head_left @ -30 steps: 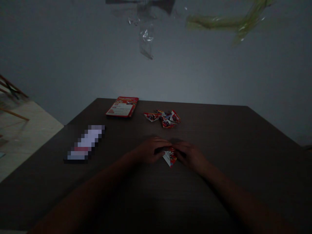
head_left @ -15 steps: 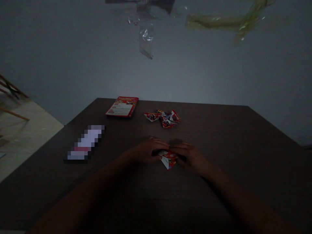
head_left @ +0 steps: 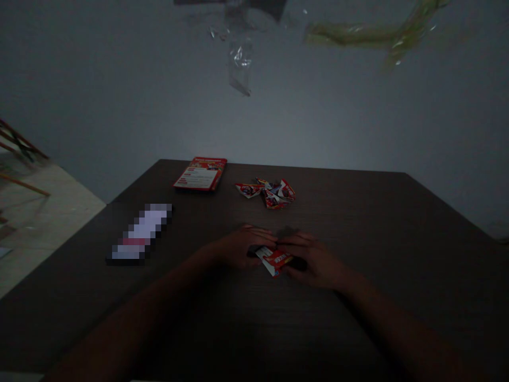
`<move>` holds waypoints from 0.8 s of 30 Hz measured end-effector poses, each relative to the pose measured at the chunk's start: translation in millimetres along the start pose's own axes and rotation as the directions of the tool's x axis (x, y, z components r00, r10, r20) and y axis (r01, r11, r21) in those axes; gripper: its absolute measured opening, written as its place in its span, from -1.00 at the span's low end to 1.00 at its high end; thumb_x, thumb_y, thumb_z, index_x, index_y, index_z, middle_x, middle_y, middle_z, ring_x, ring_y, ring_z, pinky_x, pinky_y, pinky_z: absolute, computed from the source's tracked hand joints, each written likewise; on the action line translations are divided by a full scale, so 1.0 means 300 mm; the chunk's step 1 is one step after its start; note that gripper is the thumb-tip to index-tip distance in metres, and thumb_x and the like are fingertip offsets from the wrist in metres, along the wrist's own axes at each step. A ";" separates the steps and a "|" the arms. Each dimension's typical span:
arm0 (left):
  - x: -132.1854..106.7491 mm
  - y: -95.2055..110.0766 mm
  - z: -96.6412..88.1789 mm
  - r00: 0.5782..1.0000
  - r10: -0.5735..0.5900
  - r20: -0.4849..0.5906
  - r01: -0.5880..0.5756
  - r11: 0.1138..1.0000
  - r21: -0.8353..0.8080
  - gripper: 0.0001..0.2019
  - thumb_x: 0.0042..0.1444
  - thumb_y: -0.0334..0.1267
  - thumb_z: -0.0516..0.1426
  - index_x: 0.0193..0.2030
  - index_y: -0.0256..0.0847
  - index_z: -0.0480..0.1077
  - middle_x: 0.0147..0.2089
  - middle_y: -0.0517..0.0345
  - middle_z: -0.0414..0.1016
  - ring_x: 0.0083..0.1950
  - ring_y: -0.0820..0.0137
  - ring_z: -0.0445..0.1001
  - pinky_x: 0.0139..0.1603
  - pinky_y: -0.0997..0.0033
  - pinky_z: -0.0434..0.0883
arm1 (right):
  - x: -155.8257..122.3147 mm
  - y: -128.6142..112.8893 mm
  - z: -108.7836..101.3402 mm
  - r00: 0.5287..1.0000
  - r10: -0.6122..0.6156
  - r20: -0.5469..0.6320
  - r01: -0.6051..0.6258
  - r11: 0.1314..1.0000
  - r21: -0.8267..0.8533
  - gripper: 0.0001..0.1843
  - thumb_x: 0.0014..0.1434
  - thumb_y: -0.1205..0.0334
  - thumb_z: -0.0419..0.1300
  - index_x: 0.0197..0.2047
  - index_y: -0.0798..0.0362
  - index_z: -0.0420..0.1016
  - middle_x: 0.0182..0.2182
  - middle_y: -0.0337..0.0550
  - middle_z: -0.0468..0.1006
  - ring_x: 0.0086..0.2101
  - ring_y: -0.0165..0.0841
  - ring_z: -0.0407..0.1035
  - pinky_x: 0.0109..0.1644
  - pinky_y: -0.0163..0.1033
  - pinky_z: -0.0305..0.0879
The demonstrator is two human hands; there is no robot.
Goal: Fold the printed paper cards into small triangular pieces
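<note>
In dim light, both my hands meet over a small red and white printed paper on a dark wooden table. My left hand pinches the paper's left side with curled fingers. My right hand grips its right side, fingers bent over the edge. The paper looks partly folded and lies low on the table between my fingertips.
A heap of several folded red printed papers lies farther back. A red printed pack rests at the back left. A blurred-out flat object lies to the left. A pale wall stands behind; floor shows at left.
The paper has turned and flattened between my fingers, showing a longer red face now. Both hands stayed in the same spot, shifting only slightly.
</note>
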State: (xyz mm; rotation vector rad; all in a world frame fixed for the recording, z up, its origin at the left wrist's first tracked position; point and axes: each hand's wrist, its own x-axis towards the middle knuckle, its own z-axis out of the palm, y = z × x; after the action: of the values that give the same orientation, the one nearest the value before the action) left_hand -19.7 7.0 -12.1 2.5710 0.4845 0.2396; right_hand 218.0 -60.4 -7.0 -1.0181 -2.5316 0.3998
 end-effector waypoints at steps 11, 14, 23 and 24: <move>0.003 0.015 -0.004 1.000 -0.006 -0.010 0.006 1.000 -0.003 -0.53 0.01 -0.17 0.17 0.11 -0.07 0.30 0.21 0.08 0.30 0.24 0.24 0.21 0.23 0.18 0.08 | -0.002 0.002 0.012 1.000 0.004 -0.020 -0.004 1.000 -0.010 -0.64 0.17 0.09 0.12 0.03 -0.06 0.41 -0.01 -0.09 0.45 -0.03 -0.21 0.29 0.04 -0.04 0.20; 0.004 0.014 0.001 1.000 0.001 -0.025 -0.001 1.000 -0.009 -0.54 0.00 -0.15 0.18 0.09 -0.07 0.32 0.20 0.08 0.30 0.24 0.23 0.22 0.24 0.19 0.07 | -0.004 0.000 0.020 0.999 0.024 -0.036 -0.025 1.000 -0.014 -0.63 0.15 0.09 0.14 0.03 -0.05 0.41 -0.02 -0.07 0.45 -0.03 -0.20 0.29 0.04 -0.03 0.20; 0.004 0.015 0.003 1.000 -0.024 -0.004 0.024 1.000 0.021 -0.51 -0.04 -0.05 0.21 0.06 -0.06 0.34 0.21 0.09 0.28 0.24 0.20 0.20 0.23 0.20 0.05 | 0.004 -0.005 0.038 0.996 0.084 -0.039 -0.085 0.995 -0.045 -0.64 0.13 0.05 0.15 -0.02 -0.01 0.42 -0.03 -0.08 0.45 -0.03 -0.19 0.28 0.05 -0.02 0.17; 0.004 0.014 0.006 1.000 -0.030 -0.006 0.030 0.999 0.025 -0.50 -0.05 -0.02 0.21 0.05 -0.06 0.35 0.22 0.08 0.27 0.24 0.19 0.20 0.23 0.20 0.04 | 0.005 -0.005 0.040 0.995 0.087 -0.041 -0.089 0.995 -0.048 -0.64 0.13 0.06 0.16 -0.03 0.00 0.42 -0.04 -0.08 0.46 -0.03 -0.19 0.28 0.06 -0.02 0.17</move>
State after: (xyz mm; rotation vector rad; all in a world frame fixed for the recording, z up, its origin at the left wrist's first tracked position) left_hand -16.9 3.2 -11.2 2.5859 0.5313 0.2310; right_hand 210.9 -61.8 -16.7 -1.1478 -2.4804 0.3396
